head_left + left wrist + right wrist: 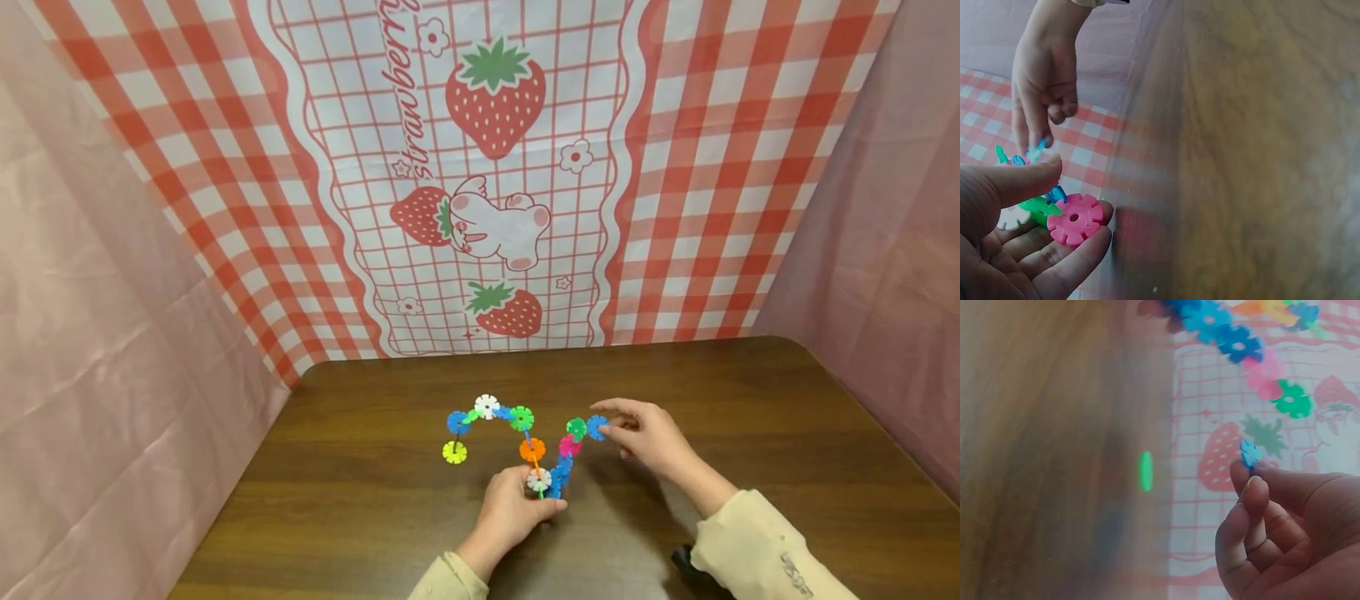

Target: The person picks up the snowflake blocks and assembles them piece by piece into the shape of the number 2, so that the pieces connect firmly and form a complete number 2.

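Observation:
Notched plastic snowflake discs are joined edge to edge in a bent chain (532,450). My left hand (510,508) holds the chain near its lower middle. In the left wrist view, a pink disc (1082,209) lies against those fingers, beside a green disc (1040,209) and a white one (1014,218). One arm of the chain curves left to a yellow disc (454,452); the other rises right through blue and pink to a green disc (576,428). Between thumb and fingertip, my right hand (648,437) pinches a single blue disc (1249,453), apart from the green end disc (1292,399).
A brown wooden table (360,508) lies under both hands. Behind it hangs a strawberry-print checked cloth (495,200), with pink curtains (112,333) at the sides. A bright green piece (1146,471) shows edge-on against the table in the right wrist view.

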A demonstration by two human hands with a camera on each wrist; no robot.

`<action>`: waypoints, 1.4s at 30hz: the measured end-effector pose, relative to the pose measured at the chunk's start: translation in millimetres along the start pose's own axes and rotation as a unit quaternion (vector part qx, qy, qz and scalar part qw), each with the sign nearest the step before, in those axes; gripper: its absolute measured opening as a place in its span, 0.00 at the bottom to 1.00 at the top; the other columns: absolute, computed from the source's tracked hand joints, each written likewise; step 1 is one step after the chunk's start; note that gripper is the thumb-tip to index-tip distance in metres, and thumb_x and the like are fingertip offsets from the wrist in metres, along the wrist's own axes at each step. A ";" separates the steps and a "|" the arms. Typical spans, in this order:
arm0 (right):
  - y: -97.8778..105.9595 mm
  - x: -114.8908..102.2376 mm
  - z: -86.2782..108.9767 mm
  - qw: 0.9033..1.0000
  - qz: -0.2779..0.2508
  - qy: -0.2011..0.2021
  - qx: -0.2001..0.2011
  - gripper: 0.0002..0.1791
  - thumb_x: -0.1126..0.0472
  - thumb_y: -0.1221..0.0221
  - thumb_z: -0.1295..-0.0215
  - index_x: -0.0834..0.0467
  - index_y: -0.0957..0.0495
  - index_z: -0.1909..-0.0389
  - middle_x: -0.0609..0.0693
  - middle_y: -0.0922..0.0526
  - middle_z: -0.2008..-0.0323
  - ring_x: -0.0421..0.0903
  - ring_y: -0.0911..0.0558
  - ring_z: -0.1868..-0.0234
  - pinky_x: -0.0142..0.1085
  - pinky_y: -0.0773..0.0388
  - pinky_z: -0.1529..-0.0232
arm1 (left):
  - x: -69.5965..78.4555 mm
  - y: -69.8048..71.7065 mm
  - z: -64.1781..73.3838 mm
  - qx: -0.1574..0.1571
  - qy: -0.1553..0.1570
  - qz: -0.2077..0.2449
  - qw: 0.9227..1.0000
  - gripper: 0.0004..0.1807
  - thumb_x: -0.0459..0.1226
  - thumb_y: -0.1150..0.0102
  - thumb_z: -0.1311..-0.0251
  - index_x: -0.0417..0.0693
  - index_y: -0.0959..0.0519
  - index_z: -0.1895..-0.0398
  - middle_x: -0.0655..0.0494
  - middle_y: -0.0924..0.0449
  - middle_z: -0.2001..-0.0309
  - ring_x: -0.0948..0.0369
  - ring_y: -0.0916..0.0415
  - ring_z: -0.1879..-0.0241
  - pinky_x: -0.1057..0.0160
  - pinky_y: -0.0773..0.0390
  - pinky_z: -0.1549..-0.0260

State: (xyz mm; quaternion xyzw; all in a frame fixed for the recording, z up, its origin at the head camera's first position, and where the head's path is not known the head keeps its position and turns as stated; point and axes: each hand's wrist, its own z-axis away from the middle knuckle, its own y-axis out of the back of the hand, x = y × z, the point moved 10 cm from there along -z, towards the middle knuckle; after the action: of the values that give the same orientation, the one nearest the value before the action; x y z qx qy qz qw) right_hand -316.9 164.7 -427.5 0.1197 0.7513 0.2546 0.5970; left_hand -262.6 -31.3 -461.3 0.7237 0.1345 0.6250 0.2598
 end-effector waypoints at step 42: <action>-9.5 -55.7 19.3 0.965 0.167 0.202 0.032 0.32 0.54 0.27 0.49 0.52 0.29 0.43 0.38 0.25 0.68 0.31 0.34 0.79 0.28 0.30 0.77 | 5.1 -11.5 2.7 -0.036 -0.015 0.022 0.999 0.14 0.41 0.22 0.56 0.48 0.20 0.77 0.68 0.25 0.79 0.72 0.33 0.79 0.70 0.30 0.79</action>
State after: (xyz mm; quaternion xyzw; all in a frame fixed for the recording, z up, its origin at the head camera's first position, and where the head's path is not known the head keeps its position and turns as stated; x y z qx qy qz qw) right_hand -282.9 134.4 -388.9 0.2085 0.8332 0.3458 0.3777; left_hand -257.5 -19.7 -463.5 0.7261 0.0914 0.6240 0.2739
